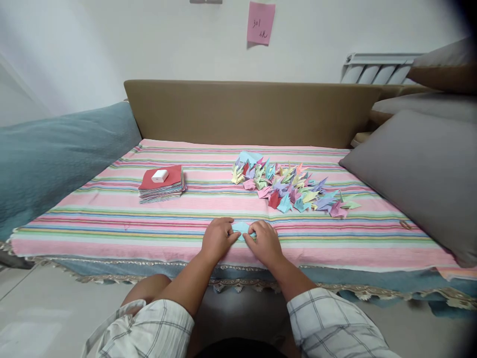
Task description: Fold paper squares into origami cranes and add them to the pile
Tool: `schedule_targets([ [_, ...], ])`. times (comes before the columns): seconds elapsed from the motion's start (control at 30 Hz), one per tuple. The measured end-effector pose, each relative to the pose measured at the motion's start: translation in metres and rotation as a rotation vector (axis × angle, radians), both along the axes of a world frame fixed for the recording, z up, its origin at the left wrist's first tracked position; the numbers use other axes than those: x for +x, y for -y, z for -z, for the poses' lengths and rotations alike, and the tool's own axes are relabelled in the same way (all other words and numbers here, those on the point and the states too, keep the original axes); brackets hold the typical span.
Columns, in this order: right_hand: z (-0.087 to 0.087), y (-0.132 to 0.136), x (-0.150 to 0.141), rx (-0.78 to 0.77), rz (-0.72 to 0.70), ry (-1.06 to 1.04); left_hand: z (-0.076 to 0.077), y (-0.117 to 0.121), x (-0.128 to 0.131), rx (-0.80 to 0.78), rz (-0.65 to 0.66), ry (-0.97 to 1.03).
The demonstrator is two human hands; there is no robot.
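A small piece of folded light-blue paper [241, 227] lies on the striped cloth, held between my two hands. My left hand [219, 235] pinches its left side, with the thumb pointing inward. On the other side my right hand [264, 239] grips the right part between thumb and curled fingers. The thumbs nearly meet at the paper's near edge. Part of the paper is hidden under the fingers. Beyond the hands, a cluster of folded paper cranes [285, 186] in many colours spreads to the right.
A stack of coloured paper [162, 191] with a red top sheet stands left, a small white box [160, 175] on it. The striped cloth [112, 238] covers the sofa seat. Grey cushions [421, 174] lean at right; a brown backrest [246, 112] rises behind.
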State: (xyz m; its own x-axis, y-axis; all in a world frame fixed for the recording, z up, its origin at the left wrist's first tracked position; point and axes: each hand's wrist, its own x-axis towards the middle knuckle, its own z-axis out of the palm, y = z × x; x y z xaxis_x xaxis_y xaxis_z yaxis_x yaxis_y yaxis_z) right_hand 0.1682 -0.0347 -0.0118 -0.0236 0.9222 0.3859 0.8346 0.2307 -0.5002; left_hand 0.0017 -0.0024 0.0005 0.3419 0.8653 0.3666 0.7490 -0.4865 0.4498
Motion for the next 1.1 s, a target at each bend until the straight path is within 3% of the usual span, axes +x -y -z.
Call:
schedule_targets([
  [0.27,-0.002,-0.005,0.008,-0.069,-0.090,-0.101,0.000,-0.001,-0.009,-0.001,0.028,0.048],
  [0.37,-0.002,-0.006,0.009,-0.068,-0.105,-0.069,0.000,0.005,-0.010,0.107,0.034,0.025],
  [0.53,-0.001,-0.007,0.009,-0.064,-0.118,-0.039,-0.001,0.028,-0.001,0.331,0.081,-0.230],
  [0.8,-0.001,-0.004,0.005,-0.045,-0.078,-0.017,-0.003,0.044,0.005,0.225,-0.002,-0.427],
  [0.97,-0.004,0.000,0.007,0.050,-0.113,0.030,0.002,0.050,0.008,0.207,0.053,-0.461],
  [1.1,-0.008,0.001,0.009,0.010,-0.159,0.047,0.000,0.051,0.009,0.231,0.062,-0.416],
])
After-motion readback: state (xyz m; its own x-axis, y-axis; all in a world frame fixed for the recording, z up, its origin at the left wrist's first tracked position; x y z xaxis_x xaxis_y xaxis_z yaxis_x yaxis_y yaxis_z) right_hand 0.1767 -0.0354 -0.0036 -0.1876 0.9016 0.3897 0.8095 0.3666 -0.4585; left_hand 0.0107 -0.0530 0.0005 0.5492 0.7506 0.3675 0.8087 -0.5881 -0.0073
